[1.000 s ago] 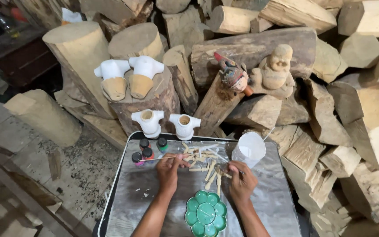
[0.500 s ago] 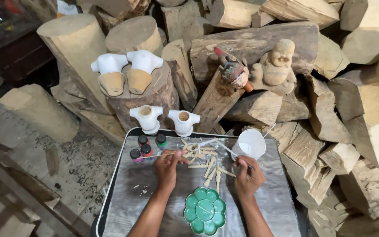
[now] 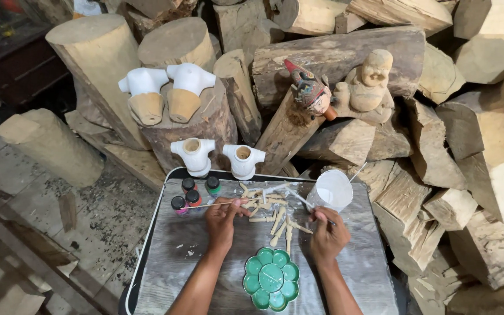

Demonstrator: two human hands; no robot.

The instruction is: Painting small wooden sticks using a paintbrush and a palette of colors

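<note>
Head view, lower centre: left hand point(image 3: 221, 220) fingers pinching thin stick point(image 3: 220, 204); right hand point(image 3: 328, 233) fingers closed on brush point(image 3: 300, 200) beside white cup point(image 3: 331, 191).

logs point(image 3: 333, 58) | painted puppet head point(image 3: 310, 90) | carved figure point(image 3: 371, 79) | green tray point(image 3: 271, 279), maybe a palette

Soft, even daylight; faint shadows lie under the logs point(image 3: 333, 58). Left of them the floor point(image 3: 7, 175) darkens, edges bowed and slightly soft.

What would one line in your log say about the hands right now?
left hand: holds thin brush | right hand: holds brush by white cup | between: small wooden pieces | near: green flower palette, paint bottles
</note>
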